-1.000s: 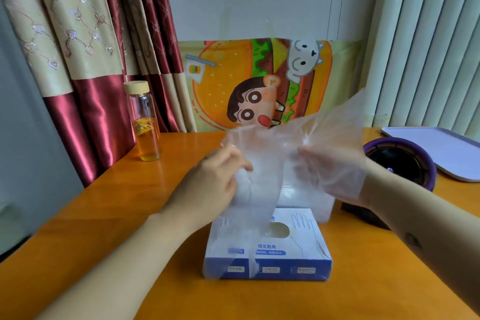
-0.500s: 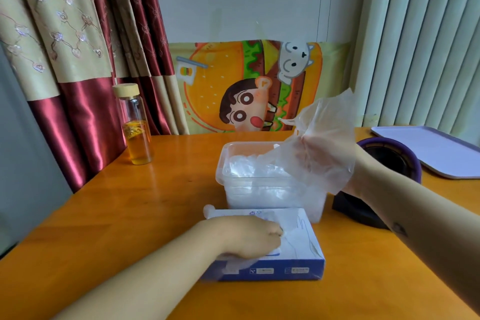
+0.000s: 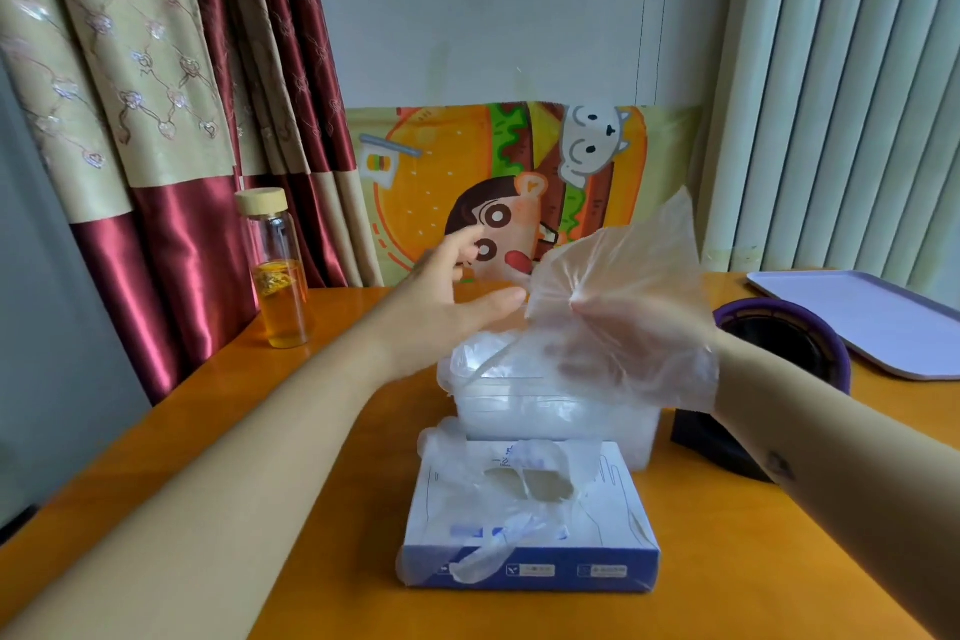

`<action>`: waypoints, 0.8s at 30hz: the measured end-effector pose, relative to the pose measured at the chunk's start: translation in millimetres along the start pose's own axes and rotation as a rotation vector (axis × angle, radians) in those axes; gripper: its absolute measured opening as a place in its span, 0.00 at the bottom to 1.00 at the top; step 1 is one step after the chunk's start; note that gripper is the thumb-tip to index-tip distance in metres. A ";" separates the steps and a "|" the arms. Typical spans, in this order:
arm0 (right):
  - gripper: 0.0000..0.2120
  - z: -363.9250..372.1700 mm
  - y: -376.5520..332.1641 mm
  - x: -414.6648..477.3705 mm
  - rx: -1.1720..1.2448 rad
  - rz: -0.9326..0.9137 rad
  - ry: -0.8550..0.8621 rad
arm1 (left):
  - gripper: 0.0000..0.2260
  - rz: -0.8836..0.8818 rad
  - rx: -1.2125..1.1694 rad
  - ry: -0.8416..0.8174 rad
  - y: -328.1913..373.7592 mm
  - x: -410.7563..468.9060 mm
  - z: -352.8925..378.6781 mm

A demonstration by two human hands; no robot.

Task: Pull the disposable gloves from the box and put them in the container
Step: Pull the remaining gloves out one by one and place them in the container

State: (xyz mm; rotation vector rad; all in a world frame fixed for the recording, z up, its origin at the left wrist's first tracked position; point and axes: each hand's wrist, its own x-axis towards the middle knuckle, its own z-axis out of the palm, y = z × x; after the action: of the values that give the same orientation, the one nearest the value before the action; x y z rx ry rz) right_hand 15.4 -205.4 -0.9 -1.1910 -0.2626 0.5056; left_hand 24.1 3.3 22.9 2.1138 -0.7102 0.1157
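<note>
A thin, crinkled, see-through glove point(image 3: 631, 270) fans out from the right hand point(image 3: 623, 353), which pinches it above the clear container point(image 3: 641, 437). The left hand point(image 3: 447, 307) hovers beside it, fingers spread, holding nothing. A second glove point(image 3: 493, 543) trails limply from the blue box point(image 3: 615, 517).

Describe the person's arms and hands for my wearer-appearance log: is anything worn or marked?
Both forearms are bare, with no sleeves, watch or rings visible. The left hand is uncovered. The right hand is covered to the wrist by a loose, crinkled, transparent plastic glove. A small dark mark sits on the right forearm.
</note>
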 end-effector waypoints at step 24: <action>0.06 29.7 -42.1 11.0 -1.237 -0.392 0.374 | 0.05 -0.012 0.164 0.133 -26.8 28.2 -39.6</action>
State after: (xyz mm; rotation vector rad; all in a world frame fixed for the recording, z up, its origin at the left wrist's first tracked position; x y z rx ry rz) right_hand 21.4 -187.2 48.2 -2.3230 -0.4972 -0.3230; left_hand 68.5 33.4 37.1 2.2417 -0.6267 0.3150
